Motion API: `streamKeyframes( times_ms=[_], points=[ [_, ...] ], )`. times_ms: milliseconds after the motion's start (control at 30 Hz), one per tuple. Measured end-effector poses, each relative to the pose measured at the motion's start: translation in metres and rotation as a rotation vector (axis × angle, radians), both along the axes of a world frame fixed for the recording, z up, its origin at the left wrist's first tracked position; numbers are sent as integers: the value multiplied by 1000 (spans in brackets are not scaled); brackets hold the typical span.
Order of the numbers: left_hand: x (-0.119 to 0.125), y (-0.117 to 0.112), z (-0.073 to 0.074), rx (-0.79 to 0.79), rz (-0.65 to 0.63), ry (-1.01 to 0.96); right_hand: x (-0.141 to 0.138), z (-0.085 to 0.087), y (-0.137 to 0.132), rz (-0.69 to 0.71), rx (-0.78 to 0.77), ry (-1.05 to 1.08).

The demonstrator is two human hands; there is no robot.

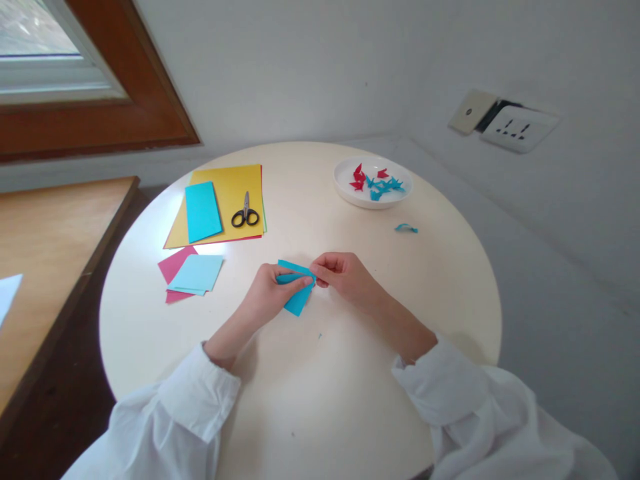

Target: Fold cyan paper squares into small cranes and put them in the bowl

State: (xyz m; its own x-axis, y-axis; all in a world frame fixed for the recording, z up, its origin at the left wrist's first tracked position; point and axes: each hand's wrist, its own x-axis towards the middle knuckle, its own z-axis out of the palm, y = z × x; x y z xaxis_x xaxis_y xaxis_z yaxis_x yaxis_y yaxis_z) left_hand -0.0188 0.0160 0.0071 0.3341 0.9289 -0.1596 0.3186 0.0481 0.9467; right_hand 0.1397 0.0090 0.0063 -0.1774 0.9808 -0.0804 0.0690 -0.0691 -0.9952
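Blue folded paper [299, 303] is held over the middle of the round white table. My left hand [273, 291] is closed on its left side, thumb on top and fingers beneath. At the paper's right tip, my right hand [343, 272] pinches with thumb and forefinger; its other fingers are curled in. Flaps of the paper stick out above and below my left thumb. The exact folds under my fingers are hidden.
A white plate [345, 193] holds red and blue folded paper pieces at the back right, with a blue paper scrap [407, 228] nearby. Black-handled scissors [245, 212] and a blue paper stack [203, 211] lie on yellow sheets [235, 175]. Pale blue squares [197, 273] overlap pink ones [175, 263].
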Motion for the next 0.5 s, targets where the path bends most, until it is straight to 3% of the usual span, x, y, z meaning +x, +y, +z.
streamKeyframes(
  times_ms=[233,367,500],
  points=[
    [0,0,-4,58,-55,-36,-2,-1,1,-88,-14,68],
    [1,0,-6,-6,-36,-77,-2,1,2,-110,-16,74],
    [0,1,-7,-94,25,-138,19,7,11,-278,67,40]
  ],
)
